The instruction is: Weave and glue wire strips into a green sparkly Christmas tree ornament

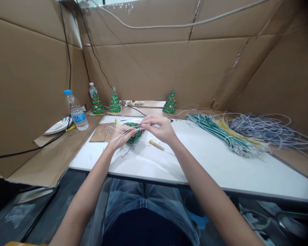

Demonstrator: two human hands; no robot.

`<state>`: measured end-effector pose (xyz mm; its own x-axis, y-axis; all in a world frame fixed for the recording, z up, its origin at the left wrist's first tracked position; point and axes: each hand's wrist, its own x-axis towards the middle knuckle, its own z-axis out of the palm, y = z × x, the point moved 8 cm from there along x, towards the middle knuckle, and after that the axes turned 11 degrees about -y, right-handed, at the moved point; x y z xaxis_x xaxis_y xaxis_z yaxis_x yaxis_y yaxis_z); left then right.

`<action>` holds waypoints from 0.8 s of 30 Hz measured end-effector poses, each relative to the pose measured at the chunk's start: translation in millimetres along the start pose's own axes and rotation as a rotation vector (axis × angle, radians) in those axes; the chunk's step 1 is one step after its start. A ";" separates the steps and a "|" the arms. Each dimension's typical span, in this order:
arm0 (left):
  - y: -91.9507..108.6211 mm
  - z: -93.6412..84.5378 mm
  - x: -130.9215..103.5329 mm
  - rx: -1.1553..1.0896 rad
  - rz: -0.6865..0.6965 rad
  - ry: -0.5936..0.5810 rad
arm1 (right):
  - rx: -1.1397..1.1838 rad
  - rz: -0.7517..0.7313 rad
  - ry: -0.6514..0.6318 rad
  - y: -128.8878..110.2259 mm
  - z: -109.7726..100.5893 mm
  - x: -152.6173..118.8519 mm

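My left hand (pixel 123 134) is closed around several thin white cords (pixel 122 135), whose loose ends fan out past the wrist. The fingers of my right hand (pixel 159 128) pinch the same cords on the other side. Just behind and beneath both hands is a small green Christmas tree ornament (pixel 136 137) with red bits, partly hidden by them. I cannot tell whether the left fingers also grip it. A wooden-handled tool (pixel 156 145) with a thin metal shaft lies on the white tabletop (pixel 200 160), near my right wrist.
Finished-looking small trees (pixel 114 101) stand along the back. At the left are a water bottle (pixel 79 116), a white plate (pixel 58 125) and a cardboard piece (pixel 101 132). Bundled green cords (pixel 215 131) and tangled pale cords (pixel 267 131) lie at the right. Cardboard walls (pixel 149 65) surround the table.
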<state>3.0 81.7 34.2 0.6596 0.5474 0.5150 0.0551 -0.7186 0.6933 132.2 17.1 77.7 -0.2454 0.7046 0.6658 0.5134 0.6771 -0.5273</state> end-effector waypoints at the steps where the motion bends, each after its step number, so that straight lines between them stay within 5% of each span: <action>1: 0.2 0.5 0.3 0.011 0.009 -0.008 | -0.019 -0.014 0.017 1.1 0.3 1.2; 12: -0.7 1.7 0.8 0.034 0.049 -0.024 | 0.229 0.189 -0.077 40.2 18.2 2.3; 24: 2.2 0.3 0.6 0.015 0.030 -0.011 | 0.200 0.265 -0.086 45.9 23.7 -1.5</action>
<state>3.8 80.3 35.8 0.6691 0.5211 0.5298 0.0467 -0.7411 0.6698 136.6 52.1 40.0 -0.1982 0.8711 0.4494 0.3996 0.4905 -0.7744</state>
